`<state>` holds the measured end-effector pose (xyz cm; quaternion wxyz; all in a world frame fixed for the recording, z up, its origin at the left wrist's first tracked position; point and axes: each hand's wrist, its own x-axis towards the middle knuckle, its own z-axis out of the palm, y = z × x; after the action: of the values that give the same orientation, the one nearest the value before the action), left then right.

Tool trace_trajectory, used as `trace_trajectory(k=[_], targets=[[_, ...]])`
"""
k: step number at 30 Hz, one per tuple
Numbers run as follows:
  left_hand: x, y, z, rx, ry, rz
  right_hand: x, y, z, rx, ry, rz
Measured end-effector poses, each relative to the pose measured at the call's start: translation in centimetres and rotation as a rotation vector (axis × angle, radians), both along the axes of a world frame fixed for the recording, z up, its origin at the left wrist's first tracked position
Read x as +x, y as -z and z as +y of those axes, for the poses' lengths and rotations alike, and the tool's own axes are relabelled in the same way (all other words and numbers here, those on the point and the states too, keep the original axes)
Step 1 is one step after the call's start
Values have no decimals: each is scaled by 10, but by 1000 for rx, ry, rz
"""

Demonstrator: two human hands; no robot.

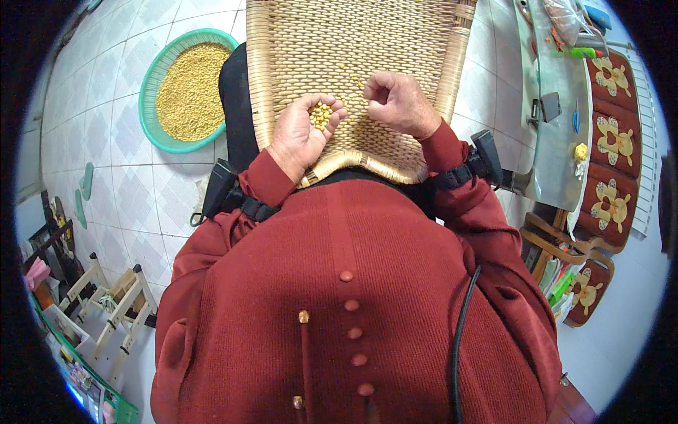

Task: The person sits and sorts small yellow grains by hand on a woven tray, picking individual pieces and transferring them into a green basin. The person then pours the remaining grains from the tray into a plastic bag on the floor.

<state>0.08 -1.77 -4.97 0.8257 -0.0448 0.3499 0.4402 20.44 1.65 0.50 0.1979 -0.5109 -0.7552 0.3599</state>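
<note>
In my cupped left hand [303, 132] lies a small heap of yellow soybeans [320, 116], held in the palm below curled fingers. My right hand [400, 103] is a short way to the right, its fingers curled in toward the thumb; whether a bean is pinched there is hidden. Both hands are over a woven wicker tray [349, 32] with a raised, wrapped rim, resting on my lap. A few loose beans [356, 80] are on the weave beside my right fingertips.
A green plastic basket [151, 119] full of soybeans stands on the tiled floor at left. To the right are a glass-topped table [561, 159] with a phone [551, 107] on it, and a cushioned bench [609, 169]. A folding stepladder [119, 318] and green slippers [83, 193] are at lower left.
</note>
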Motion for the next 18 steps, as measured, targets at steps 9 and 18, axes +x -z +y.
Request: trace_trajectory(k=[9, 18], targets=[[-1, -2, 1, 19, 10, -111, 2, -8, 5, 194, -150, -218], [-1, 7, 2, -29, 0, -60, 10, 33, -24, 136, -299, -633]])
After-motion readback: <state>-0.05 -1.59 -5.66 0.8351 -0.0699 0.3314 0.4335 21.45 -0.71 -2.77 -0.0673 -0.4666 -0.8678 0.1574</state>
